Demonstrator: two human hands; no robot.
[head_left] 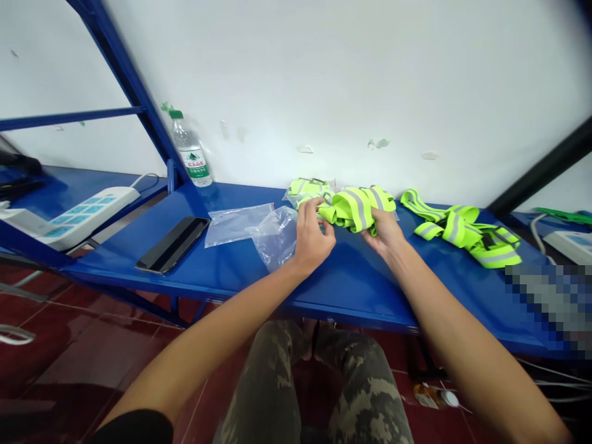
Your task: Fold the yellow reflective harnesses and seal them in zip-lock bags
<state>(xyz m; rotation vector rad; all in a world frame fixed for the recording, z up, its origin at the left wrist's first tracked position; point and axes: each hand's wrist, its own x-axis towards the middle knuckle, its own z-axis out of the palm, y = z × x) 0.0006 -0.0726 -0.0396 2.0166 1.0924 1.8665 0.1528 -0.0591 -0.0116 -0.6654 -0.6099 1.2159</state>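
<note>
A folded bundle of neon-yellow reflective strap [358, 208] with silver stripes is held above the blue table. My right hand [385, 231] grips its right end, thumb in front and the other fingers mostly hidden behind it. At its left end, my left hand [314, 237] pinches the edge of the strap between bent fingers. A crumpled clear plastic bag [276, 237] lies against my left hand, and a flat clear bag [238, 223] is beside it. Behind my hands rests another neon strap in a clear bag [308, 187]. A loose reflective strap [462, 228] lies to the right.
A black phone [173, 245] lies on the left of the blue table [365, 277]. A water bottle [192, 151] stands by the wall near a blue metal frame [123, 68]. Power strips sit at both sides. Below right, a bottle [435, 396] is on the floor.
</note>
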